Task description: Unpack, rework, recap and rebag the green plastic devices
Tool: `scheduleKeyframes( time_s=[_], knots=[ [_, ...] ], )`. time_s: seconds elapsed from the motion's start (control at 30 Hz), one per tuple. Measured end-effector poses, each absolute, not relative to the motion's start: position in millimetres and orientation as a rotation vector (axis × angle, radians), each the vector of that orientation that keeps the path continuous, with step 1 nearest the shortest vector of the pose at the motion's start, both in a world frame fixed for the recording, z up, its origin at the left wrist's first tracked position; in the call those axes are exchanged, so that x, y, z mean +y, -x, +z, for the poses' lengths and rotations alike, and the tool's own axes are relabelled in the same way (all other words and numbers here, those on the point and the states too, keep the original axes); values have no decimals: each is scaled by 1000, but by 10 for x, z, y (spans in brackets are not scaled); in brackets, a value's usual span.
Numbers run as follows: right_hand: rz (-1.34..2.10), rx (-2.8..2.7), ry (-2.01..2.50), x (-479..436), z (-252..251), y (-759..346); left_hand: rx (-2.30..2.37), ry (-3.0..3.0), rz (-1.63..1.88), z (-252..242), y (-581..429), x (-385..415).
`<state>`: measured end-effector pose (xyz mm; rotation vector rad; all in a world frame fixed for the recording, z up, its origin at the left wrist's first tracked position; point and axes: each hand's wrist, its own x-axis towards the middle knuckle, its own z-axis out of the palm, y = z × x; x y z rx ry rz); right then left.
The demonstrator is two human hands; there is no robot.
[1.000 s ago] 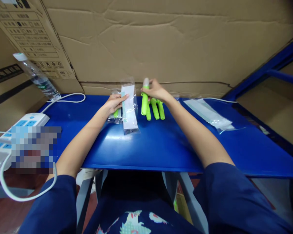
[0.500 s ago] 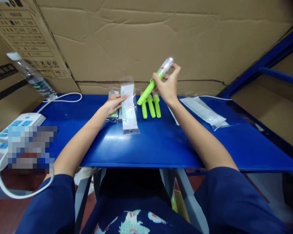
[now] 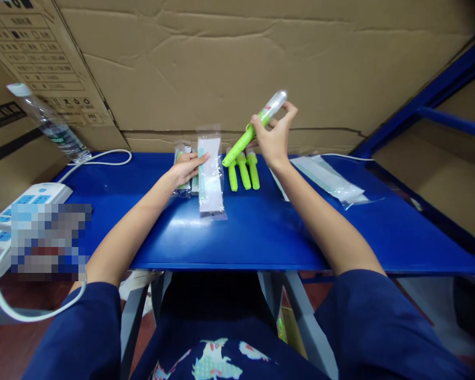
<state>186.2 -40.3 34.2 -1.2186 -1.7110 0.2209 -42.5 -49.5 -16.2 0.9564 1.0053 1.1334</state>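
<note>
My left hand is closed on a clear plastic bag with a white card inside, thumb on its front. Behind that hand lies another clear bag with something green in it. My right hand grips a lime-green tube with a transparent rounded end, tilted up to the right above the table. Beneath it, three similar green tubes lie side by side on the blue table. Their far ends are partly hidden by the held tube.
More flat clear bags with white cards lie right of my right forearm. At the left stand a tilted water bottle and a white power strip with a looping cable. A cardboard wall rises behind the table; a blue metal frame borders the right.
My right hand has moved slightly up and to the right with the green tube. The left hand keeps hold of the bag, nearly still. The view has shifted a little.
</note>
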Motion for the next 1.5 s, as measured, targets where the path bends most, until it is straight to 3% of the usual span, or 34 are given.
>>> scheduleKeyframes(
  time_s=[0.47,0.77,0.93,1.1,1.37,1.5],
  knots=[
    [661,-1667,1253,-740,313,-1482,885,-1044,994,-147,302,-606],
    [970,-1648,1219,-387,129,-1416,878,-1086,973,-199,281,-622],
    [724,-1963,1278,-412,131,-1402,870,-1042,1063,-203,237,-631],
    [720,-2028,1253,-355,119,-1430,914,-1085,1089,-213,190,-600],
    [243,-1798,1767,-175,99,-1878,1391,-1460,1137,-203,-39,-388],
    [163,-1767,2178,-251,66,-2399,1519,-1552,1231,-215,-104,-237]
  ],
)
